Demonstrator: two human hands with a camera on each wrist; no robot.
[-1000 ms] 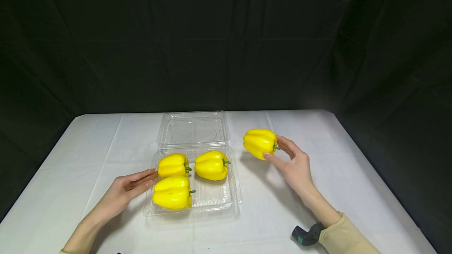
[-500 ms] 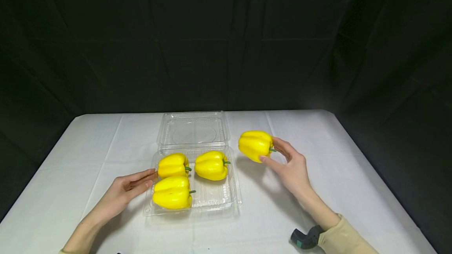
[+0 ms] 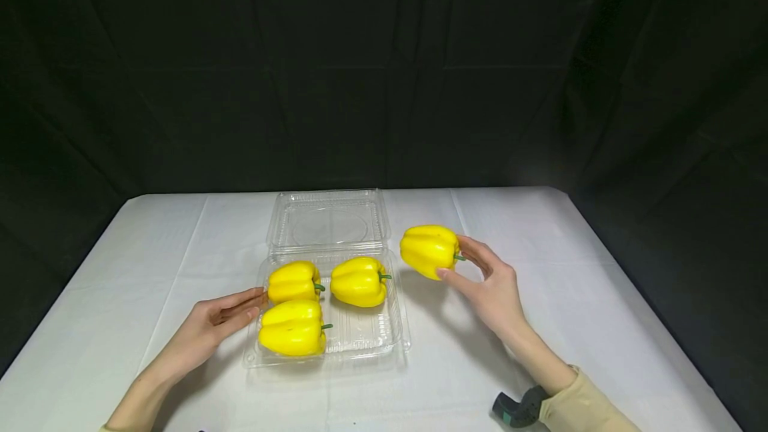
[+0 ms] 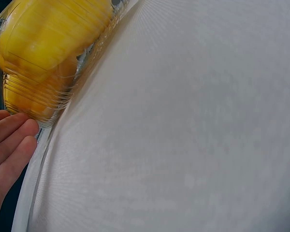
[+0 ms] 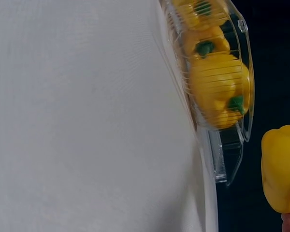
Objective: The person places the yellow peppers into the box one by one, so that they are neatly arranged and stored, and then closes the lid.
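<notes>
My right hand (image 3: 489,285) grips a yellow bell pepper (image 3: 428,251) by its stem end, between thumb and fingers. It is raised over the table, right of a clear plastic clamshell container (image 3: 366,345). In the right wrist view the held bell pepper (image 5: 281,169) shows at the right edge, with a fingertip below it. Inside the container lie three more yellow peppers, a back left pepper (image 3: 294,282), a front left pepper (image 3: 293,329) and a right pepper (image 3: 359,282). My left hand (image 3: 213,325), fingers nearly straight, touches the container's left side; the fingertips (image 4: 26,128) meet its ribbed wall.
The container's lid (image 3: 329,222) lies folded back toward the far table edge. A white cloth (image 3: 150,239) covers the table, with a black curtain (image 3: 384,72) behind. A dark curved device (image 3: 519,409) sits by the right sleeve (image 3: 585,405).
My right hand has moved left and slightly nearer with its bell pepper, toward the container. The left hand and the peppers in the container look unmoved.
</notes>
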